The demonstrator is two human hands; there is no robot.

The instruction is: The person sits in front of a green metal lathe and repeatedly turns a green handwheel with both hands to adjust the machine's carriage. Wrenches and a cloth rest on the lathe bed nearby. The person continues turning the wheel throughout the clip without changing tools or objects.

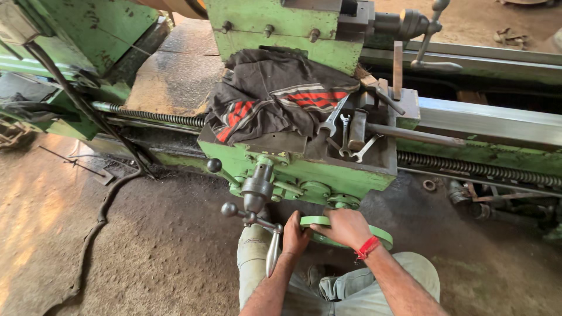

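Green-painted cast metal makes up the handwheel (374,233) at the front of the lathe carriage (328,169), low down and just above the person's knees. In the head view, the one view there is, both hands are on it: the left hand (294,235) is curled round the rim at its near left edge, and the right hand (346,227), with a red band at the wrist, lies over the top of the rim with its fingers wrapped down, closed on the wheel. I judge the wheel stiff, heavy and hard, likely a little greasy, so the rim is the sound place to hold. A steel crank handle (273,253) hangs just left of the left hand. On the carriage top, which serves as a tray, lie a dark cloth with red stripes (275,96) and several spanners (344,131), just beside each other.
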